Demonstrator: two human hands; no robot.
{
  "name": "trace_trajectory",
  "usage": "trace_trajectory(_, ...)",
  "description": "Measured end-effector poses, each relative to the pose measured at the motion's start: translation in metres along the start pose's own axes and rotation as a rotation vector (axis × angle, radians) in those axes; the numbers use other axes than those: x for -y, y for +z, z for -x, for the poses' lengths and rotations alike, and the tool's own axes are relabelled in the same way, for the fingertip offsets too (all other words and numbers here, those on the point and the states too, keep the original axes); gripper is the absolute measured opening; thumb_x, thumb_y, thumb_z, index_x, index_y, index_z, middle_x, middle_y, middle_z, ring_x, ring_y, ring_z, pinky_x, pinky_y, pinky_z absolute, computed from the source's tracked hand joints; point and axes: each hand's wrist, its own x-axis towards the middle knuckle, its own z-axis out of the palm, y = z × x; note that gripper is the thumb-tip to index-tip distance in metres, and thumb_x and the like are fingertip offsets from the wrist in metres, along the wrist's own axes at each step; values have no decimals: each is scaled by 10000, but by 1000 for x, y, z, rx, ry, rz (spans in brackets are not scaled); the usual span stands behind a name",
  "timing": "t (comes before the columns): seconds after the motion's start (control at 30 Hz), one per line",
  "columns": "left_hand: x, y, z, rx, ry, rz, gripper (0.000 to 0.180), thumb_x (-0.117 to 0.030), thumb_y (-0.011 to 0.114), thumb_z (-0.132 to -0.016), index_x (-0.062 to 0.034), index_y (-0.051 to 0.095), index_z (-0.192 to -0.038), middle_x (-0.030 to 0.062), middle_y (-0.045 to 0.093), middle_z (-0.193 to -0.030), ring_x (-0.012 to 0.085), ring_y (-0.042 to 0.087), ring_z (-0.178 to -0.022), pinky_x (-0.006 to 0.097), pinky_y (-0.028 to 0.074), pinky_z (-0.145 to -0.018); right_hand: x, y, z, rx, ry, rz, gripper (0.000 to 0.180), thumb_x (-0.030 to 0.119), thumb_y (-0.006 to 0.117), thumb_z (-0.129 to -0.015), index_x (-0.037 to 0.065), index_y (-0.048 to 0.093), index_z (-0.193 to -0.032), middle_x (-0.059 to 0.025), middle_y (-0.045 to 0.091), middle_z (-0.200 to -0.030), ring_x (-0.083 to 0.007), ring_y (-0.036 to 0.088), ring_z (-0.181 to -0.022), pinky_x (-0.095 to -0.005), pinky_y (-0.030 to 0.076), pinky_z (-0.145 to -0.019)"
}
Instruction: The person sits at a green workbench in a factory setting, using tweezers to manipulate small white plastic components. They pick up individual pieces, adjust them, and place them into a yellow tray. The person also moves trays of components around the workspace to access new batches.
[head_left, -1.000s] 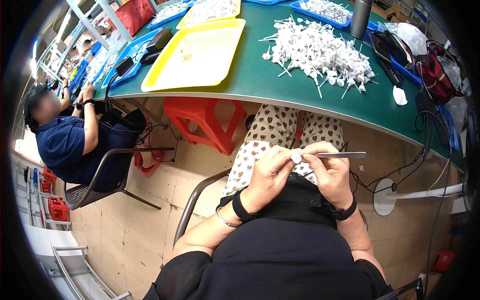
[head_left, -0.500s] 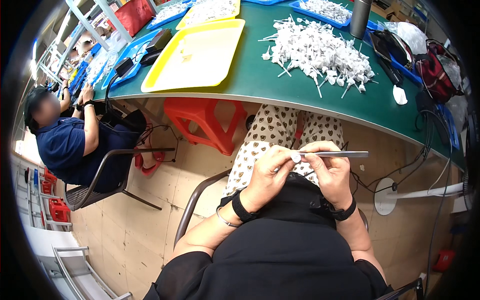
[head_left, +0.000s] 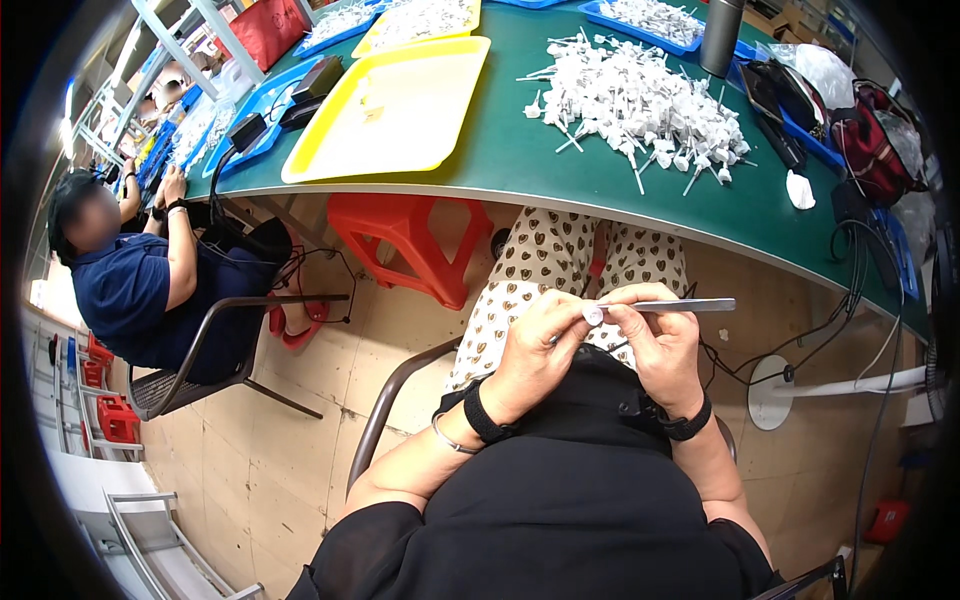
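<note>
Small white part tiny, light, likely slippery; my left fingers pinch it, right fingers grip stiff metal tweezers mid-shaft

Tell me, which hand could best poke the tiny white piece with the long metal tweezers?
Probably the right hand: it already grips the long grey metal tweezers, whose tip meets the small white plastic piece. The left hand is busy pinching that piece.

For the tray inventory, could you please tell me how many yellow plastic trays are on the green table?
2: one large yellow plastic tray near the table's front edge, and another behind it, cropped by the picture's top. More may be hidden.
</note>
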Motion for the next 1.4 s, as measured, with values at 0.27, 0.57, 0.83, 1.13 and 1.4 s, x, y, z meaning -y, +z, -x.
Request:
trace_trajectory(0.27, 0, 0, 0, -4, 6, -8, 216, 57, 675, -848, -47, 693, -1037, 94, 654, -888, 232, 652, -793, 308, 519, -690, 1, 0, 0, -9, 43, -35, 72, 27, 653, -930, -31, 685, -957, -52, 673, -837, -108, 615, -716, -234, 478, -641)
trace_trajectory(0.57, 0, 1, 1, -5, -7, -11, 220, 50, 679, -847, -49, 691, -1042, 90, 646, -875, 234, 641, -777, 314, 512, -684, 3, -1, 1, -11, 82, -66, 66, 17, 637, -936, -34, 673, -959, -68, 685, -856, -129, 659, -771, -248, 521, -699)
trace_trajectory(0.83, 0, 2, 1, -1, -19, 17, 261, 55, 674, -849, -55, 691, -1084, 86, 645, -871, 228, 634, -769, 312, 508, -682, 4, 1, 1, -33, 75, -72, 54, 9, 629, -934, -37, 658, -934, -86, 681, -867, -143, 664, -768, -263, 533, -690)
trace_trajectory(1.13, 5, 3, 3, 13, 45, -17, 242, 54, 676, -850, -46, 695, -1069, 87, 646, -872, 226, 633, -781, 304, 508, -691, 10, -11, -4, 129, -94, 252, 54, -8, 655, -892, -20, 657, -944, -84, 665, -840, -171, 647, -717, -278, 507, -627)
trace_trajectory(1.4, 3, 1, 2, 7, -57, 71, 200, 52, 678, -851, -35, 685, -1031, 88, 651, -893, 226, 644, -802, 306, 516, -706, 3, 1, 3, -20, 28, -72, 77, 17, 653, -920, -45, 669, -963, -74, 660, -874, -120, 643, -733, -242, 507, -631)
